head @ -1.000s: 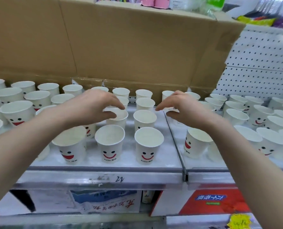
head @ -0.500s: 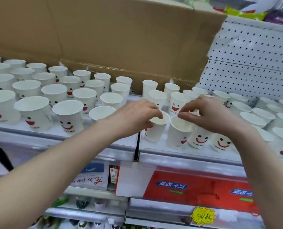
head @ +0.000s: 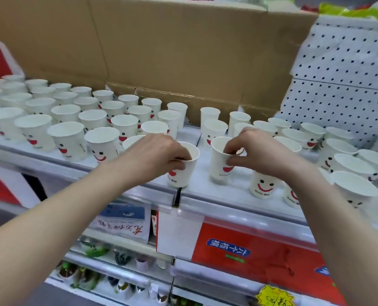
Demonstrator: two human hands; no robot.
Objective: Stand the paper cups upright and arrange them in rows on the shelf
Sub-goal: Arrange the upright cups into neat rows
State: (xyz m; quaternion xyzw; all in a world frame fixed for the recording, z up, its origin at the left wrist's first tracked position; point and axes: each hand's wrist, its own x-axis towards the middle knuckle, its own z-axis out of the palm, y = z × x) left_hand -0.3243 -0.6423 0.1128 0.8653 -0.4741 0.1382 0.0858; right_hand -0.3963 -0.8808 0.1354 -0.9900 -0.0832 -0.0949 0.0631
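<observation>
The white shelf is two panels meeting at a seam in its front edge. Upright paper cups with red smiling faces stand on it in crowded rows, denser on the left panel. Cardboard stands along its back.

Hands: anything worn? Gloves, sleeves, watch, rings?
Nothing worn that shows. Left hand and right hand are bare: no gloves, no rings visible. Left forearm and right forearm are bare to the frame edge: no sleeves, watch or bands.
</observation>
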